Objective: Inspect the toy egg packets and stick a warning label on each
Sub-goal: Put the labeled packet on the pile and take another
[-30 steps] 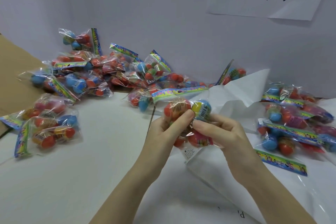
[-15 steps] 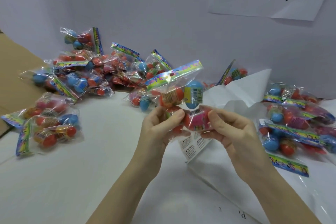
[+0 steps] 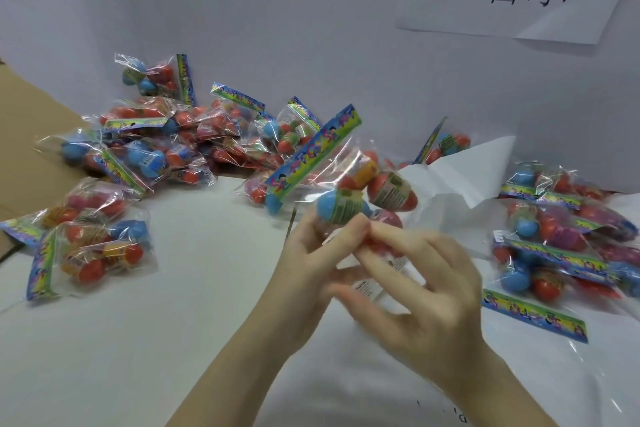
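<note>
A clear toy egg packet (image 3: 349, 191) with a colourful header strip and blue, orange and red eggs is held up over the middle of the table. My left hand (image 3: 311, 253) pinches its lower end from the left, thumb pressed on the blue egg. My right hand (image 3: 415, 281) holds the bottom edge from the right, index finger and thumb on the plastic, other fingers spread. A white printed label (image 3: 367, 288) shows between my hands below the packet.
Several packets are piled at the back left (image 3: 194, 139) against the grey wall, a few lie at the left (image 3: 93, 246), and another heap lies at the right (image 3: 561, 236) on crumpled white paper (image 3: 464, 170). A cardboard box flap (image 3: 24, 135) sits far left.
The packet has been lifted and turned, its header strip now tilting up to the right. My right hand's fingers have spread and slid along the packet's bottom edge.
</note>
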The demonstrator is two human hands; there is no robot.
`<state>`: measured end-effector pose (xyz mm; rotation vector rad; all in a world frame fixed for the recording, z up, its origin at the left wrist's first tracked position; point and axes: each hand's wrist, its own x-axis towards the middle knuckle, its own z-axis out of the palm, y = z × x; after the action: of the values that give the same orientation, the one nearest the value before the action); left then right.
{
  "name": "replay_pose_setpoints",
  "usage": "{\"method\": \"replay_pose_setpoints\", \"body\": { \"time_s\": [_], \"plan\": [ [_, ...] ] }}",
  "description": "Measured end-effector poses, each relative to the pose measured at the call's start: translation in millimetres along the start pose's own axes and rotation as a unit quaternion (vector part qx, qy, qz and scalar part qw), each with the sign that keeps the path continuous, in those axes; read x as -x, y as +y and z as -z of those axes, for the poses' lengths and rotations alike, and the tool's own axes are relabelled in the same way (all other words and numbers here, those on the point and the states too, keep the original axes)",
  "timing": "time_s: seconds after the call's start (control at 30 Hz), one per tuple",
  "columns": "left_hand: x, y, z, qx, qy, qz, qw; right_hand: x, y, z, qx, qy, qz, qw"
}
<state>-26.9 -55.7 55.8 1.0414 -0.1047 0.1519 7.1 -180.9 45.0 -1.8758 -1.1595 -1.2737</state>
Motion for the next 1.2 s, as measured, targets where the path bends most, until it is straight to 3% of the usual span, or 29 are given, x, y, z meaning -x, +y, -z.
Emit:
{"method": "replay_pose_setpoints", "body": {
  "time_s": [0.07, 0.2, 0.37, 0.47, 0.67, 0.77, 0.87, 0.97, 1.03, 1.1, 1.2],
  "plan": [
    [-1.1, 2.0, 2.2, 0.009, 0.011, -0.006, 1.0, -2.6, -3.1, -0.1, -0.068, -0.017, -0.037, 0.997],
    [-3.6, 2.9, 3.7, -0.017, 0.059, -0.007, 0.998, -7.5, -0.4, 4.7, -0.11, 0.036, -0.172, 0.978],
    [-4.2, 0.1, 6.2, -0.096, 0.066, -0.037, 0.993, -12.2, 9.0, 4.1, -0.241, 0.025, -0.394, 0.887],
    [-4.6, -1.3, 7.0, -0.108, 0.078, -0.051, 0.99, -14.2, 13.0, 7.1, -0.315, 0.025, -0.439, 0.841],
    [-5.5, -2.4, 7.8, -0.11, 0.081, -0.063, 0.989, -18.2, 15.2, 11.5, -0.314, 0.023, -0.458, 0.831],
    [-5.0, -1.8, 8.8, -0.116, 0.077, -0.061, 0.988, -20.5, 16.4, 13.9, -0.349, 0.017, -0.485, 0.802],
    [-3.9, 0.3, 8.2, -0.108, 0.054, -0.065, 0.991, -22.8, 20.3, 16.7, -0.433, 0.001, -0.552, 0.713],
    [-3.6, 0.2, 8.8, -0.109, 0.047, -0.065, 0.991, -25.7, 25.1, 19.2, -0.507, -0.098, -0.609, 0.602],
    [-4.0, -0.4, 10.1, -0.102, 0.053, -0.064, 0.991, -27.0, 25.0, 19.7, -0.537, -0.131, -0.615, 0.563],
    [-4.9, -0.2, 10.2, -0.096, 0.063, -0.066, 0.991, -27.3, 23.3, 19.3, -0.542, -0.134, -0.589, 0.585],
    [-5.5, -2.8, 6.5, -0.161, 0.12, -0.09, 0.975, -24.5, 17.1, 16.0, -0.503, -0.09, -0.515, 0.688]
  ]
}}
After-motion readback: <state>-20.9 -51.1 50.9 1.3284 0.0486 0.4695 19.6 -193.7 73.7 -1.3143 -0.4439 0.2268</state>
